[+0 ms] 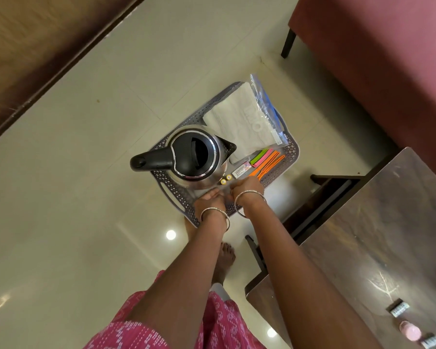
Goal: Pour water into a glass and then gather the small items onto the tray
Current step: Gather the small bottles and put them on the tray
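Hands meet at the near rim of the tray (pixel 292 153): your left hand (pixel 208 199) is by the base of the kettle (pixel 196 154), your right hand (pixel 248 187) just short of the two batteries (pixel 225 180). The knuckles hide the fingers, so I cannot tell whether either hand is clasping anything. No glass is plainly visible. The small items (pixel 398 308) not yet gathered lie on the table (pixel 363 235), right of the tray and well apart from it, so your right hand looks the nearer one to fetch them.

Kettle (pixel 194 157) on tray (pixel 161 195) left; napkins (pixel 239 122) behind-right.
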